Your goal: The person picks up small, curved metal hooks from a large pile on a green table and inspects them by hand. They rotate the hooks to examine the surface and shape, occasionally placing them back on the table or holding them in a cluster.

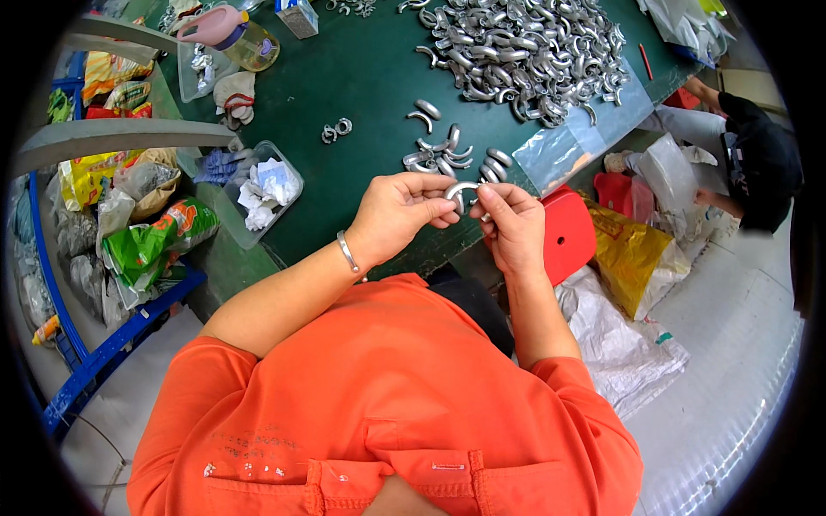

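Near the table's front edge, my left hand (403, 212) pinches a curved silver metal piece (465, 187) between thumb and fingers. My right hand (514, 222) grips the right end of the same piece with thumb and fingertips. Something small and shiny shows under my right fingertips, too small to name. Just beyond my hands lies a small group of similar curved pieces (443, 157), with a few more to its right. A large heap of the same grey metal pieces (525, 52) covers the far right of the green table (361, 95).
A clear tub with crumpled white paper (288, 176) stands at the left. Past it are a glove (235, 95) and a pink-lidded bottle (249, 47). Two small metal rings (336, 130) lie mid-table. A red stool (564, 236) and yellow sack (632, 258) sit right; another person (757, 155) is beyond.
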A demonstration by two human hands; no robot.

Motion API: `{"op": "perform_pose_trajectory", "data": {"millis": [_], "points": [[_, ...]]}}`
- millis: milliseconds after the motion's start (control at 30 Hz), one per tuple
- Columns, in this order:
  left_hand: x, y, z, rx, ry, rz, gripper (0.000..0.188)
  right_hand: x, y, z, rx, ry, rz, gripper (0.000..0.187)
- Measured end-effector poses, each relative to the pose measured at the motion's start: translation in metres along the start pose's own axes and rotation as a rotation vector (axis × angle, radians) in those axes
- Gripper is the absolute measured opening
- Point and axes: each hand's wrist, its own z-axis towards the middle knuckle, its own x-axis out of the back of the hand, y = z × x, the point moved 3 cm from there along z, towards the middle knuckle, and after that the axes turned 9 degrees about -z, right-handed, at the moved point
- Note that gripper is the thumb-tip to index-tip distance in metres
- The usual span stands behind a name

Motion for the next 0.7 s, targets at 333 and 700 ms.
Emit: {"op": "perform_pose_trajectory", "data": {"millis": [333, 700], "points": [[-0.001, 0.001, -0.001, 0.004, 0.006, 0.024, 0.022, -0.002, -0.011, -0.007, 0.051, 0.044, -0.125, 0.019], [-0.002, 0.004, -0.002, 0.014, -0.001, 0.067, 0.021, -0.002, -0.02, -0.01, 0.024, 0.058, -0.224, 0.028]]}}
